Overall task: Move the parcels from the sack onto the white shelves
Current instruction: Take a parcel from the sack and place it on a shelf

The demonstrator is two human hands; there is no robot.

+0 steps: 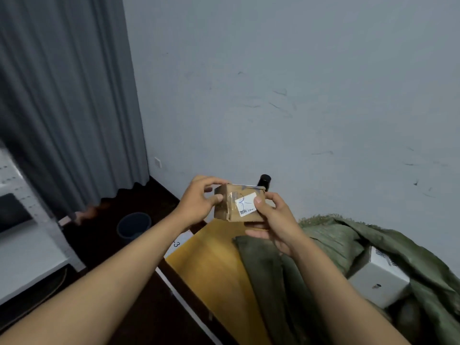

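Note:
A small brown cardboard parcel [231, 204] with clear tape and a white label is held up in front of me by both hands. My left hand [198, 200] grips its left end, thumb on the front face. My right hand [270, 220] holds its right side and underside, thumb on the label. Below right lies the green woven sack [348, 242], open, with a white box parcel [378, 277] showing inside it. The white shelves [29, 250] stand at the left edge, blurred, with a dark flat item on one level.
A yellow-brown flat surface [214, 265] lies under the sack's left part. A dark blue bucket [134, 225] stands on the dark floor near the grey curtain [69, 100]. A black cylindrical object [265, 181] shows behind the parcel by the pale wall.

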